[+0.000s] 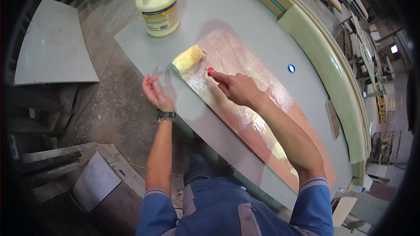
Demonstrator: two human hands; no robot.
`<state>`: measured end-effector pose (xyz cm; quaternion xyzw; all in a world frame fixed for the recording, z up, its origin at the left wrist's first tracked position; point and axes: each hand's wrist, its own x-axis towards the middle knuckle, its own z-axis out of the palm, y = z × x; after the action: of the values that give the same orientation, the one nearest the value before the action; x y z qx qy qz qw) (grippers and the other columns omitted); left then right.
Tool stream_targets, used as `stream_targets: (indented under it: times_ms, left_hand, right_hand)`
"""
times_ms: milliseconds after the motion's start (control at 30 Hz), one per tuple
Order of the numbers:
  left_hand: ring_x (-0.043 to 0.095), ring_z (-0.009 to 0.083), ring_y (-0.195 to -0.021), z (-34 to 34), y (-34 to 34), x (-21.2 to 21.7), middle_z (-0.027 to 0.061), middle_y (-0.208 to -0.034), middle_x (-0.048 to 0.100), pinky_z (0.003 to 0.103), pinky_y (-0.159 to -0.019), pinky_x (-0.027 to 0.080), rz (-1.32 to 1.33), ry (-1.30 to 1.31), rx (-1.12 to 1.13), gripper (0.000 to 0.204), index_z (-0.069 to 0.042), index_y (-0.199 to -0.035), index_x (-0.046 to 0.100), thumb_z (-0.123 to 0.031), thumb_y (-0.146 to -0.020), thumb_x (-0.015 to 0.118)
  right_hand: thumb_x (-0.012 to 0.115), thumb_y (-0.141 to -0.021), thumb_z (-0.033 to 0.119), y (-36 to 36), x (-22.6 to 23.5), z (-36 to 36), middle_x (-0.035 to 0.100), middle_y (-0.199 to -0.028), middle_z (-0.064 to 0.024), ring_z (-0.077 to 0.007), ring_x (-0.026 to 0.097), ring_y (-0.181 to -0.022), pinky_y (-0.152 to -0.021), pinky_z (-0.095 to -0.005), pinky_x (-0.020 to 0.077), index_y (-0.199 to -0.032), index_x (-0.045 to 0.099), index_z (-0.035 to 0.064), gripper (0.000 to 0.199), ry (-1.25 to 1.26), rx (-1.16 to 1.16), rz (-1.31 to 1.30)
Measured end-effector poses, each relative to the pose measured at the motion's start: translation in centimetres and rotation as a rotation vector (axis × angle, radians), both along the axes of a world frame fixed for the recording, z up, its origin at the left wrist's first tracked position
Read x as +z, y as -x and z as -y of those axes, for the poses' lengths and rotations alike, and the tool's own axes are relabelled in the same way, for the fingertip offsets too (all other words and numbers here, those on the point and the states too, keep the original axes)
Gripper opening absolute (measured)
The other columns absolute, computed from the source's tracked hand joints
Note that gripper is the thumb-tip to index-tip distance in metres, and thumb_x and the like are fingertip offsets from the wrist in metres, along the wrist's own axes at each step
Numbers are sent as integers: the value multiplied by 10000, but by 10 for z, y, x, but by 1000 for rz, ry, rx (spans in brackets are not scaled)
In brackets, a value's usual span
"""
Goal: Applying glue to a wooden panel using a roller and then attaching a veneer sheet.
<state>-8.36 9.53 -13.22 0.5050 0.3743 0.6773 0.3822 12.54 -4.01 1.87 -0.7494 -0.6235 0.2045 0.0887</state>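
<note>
My right hand (238, 88) is closed round the red handle of a paint roller (188, 59). Its fuzzy yellowish sleeve rests on the far left end of a long reddish-brown board (251, 67). Wet, shiny liquid coats much of that board, with a thicker pale pool (273, 142) toward its near end. My left hand (156, 92), a dark watch on its wrist, hovers by the table's left edge, fingers apart and partly curled, holding nothing. Beyond the roller stands a big jug (158, 6) of pale yellow liquid with a blue-and-yellow label.
The board lies on a grey table (205, 6). Long curved cream panels (323, 54) line the table's far right side. A small blue ring-shaped item (292, 68) and a thin brown strip (332, 119) lie nearby. Left of the table, grey sheets (57, 46) sit above the concrete floor.
</note>
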Motion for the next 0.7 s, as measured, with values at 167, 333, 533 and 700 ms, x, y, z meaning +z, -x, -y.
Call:
stream_targets:
  times_ms: [167,333,533,700]
  left_hand:
    - [516,167,-965,16,21,10,94,-1041,585,315,-895,402,14,-5,99,382,23,-1254,487,-250,-988,493]
    - [539,185,-996,86,73,-2,103,-1060,590,335,-936,415,-53,-9,164,349,29,-1236,504,-220,-993,488]
    - [549,184,-980,226,150,-65,89,-1016,596,326,-925,429,108,180,372,363,14,-1227,529,-262,-993,496]
    - [511,101,-870,305,150,-72,13,-949,601,253,-746,384,34,390,442,354,-39,-1208,553,-309,-984,506]
  right_hand:
    - [517,-941,254,0,32,143,650,-748,-120,-290,611,-629,-588,-424,480,-1384,473,350,455,169,-81,51]
    - [620,-874,187,-4,51,360,684,-848,-76,-259,643,-689,-655,-375,523,-1358,522,292,505,315,-158,168]
    - [666,-813,90,5,53,519,697,-895,-65,-249,660,-721,-697,-330,538,-1295,593,194,499,212,-277,23]
    - [522,-909,266,3,41,381,597,-641,-152,-328,609,-583,-550,-447,474,-1409,432,284,508,221,-131,38]
